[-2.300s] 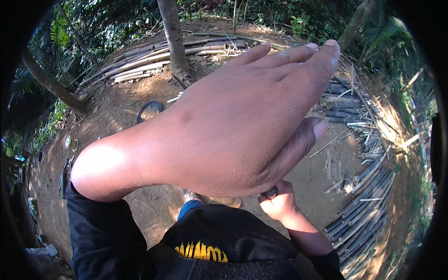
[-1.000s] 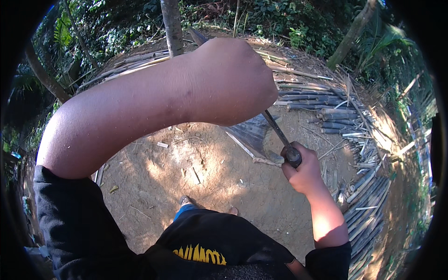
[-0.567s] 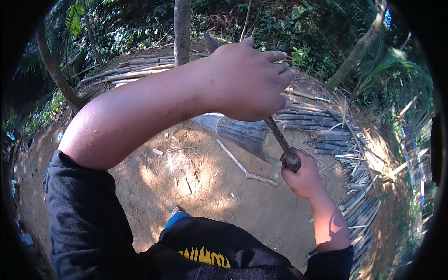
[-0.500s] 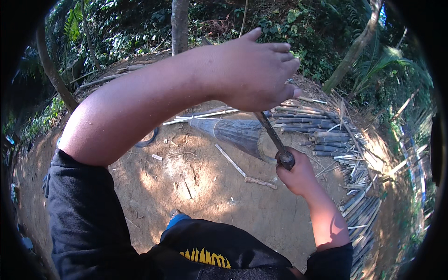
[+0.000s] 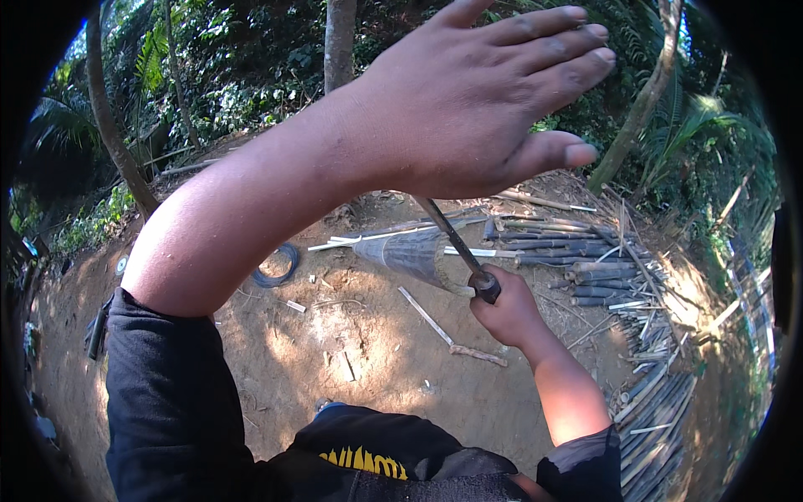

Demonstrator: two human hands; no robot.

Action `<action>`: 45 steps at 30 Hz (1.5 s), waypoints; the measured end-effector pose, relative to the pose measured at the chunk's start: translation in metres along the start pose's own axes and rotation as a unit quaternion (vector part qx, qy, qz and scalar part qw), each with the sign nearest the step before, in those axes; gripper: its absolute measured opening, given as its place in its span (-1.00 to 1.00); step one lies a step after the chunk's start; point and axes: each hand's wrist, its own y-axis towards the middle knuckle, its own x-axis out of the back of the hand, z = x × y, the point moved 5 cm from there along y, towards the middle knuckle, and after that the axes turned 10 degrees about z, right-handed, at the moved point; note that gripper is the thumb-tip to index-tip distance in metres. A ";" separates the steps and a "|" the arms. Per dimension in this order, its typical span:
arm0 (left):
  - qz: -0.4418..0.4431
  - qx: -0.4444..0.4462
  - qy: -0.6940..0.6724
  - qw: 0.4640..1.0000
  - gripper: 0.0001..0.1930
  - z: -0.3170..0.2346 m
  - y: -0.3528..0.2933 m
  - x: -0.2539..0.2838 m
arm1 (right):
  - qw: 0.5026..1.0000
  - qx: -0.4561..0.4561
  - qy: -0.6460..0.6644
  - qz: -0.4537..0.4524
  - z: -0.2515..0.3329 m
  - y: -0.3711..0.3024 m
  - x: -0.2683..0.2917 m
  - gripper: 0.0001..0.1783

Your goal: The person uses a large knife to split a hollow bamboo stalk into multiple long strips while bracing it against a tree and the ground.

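Note:
My left hand (image 5: pixel 493 109) is raised high and close to the view, its fingers stretched out and holding nothing. Lower and to the right, my right hand (image 5: pixel 506 308) is wrapped round the thick knobbed end of a long, narrow dark tool (image 5: pixel 456 243). The tool slants up and to the left, and its far end is hidden behind my left hand and wrist. Beyond my right hand, a grey, cone-shaped bundle (image 5: pixel 400 255) lies on the ground with its wide end toward the tool.
Dark bamboo poles (image 5: pixel 548 247) are stacked at right, with a pile of split strips (image 5: pixel 657 427) nearer me. A black coil (image 5: pixel 277 266) and a pale stick (image 5: pixel 427 316) lie on the dirt. A tree trunk (image 5: pixel 340 46) and undergrowth stand behind.
My left hand has come up and nearer the view, its fingers straighter. My right hand, still gripping the dark tool, has shifted slightly left in the picture.

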 end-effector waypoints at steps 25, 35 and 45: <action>0.398 -0.077 -0.096 0.909 -0.68 -0.007 -0.007 -0.044 | 0.992 0.029 -0.077 -0.099 -0.034 0.013 0.035 -0.81; 0.056 -0.014 -0.045 0.997 -0.25 0.003 -0.024 -0.099 | 0.997 -0.045 -0.069 -0.005 -0.028 0.017 0.027 -0.75; 0.484 -0.115 -0.069 0.865 -0.75 -0.021 -0.028 -0.064 | 0.994 0.006 -0.077 -0.081 -0.050 0.009 0.012 -0.81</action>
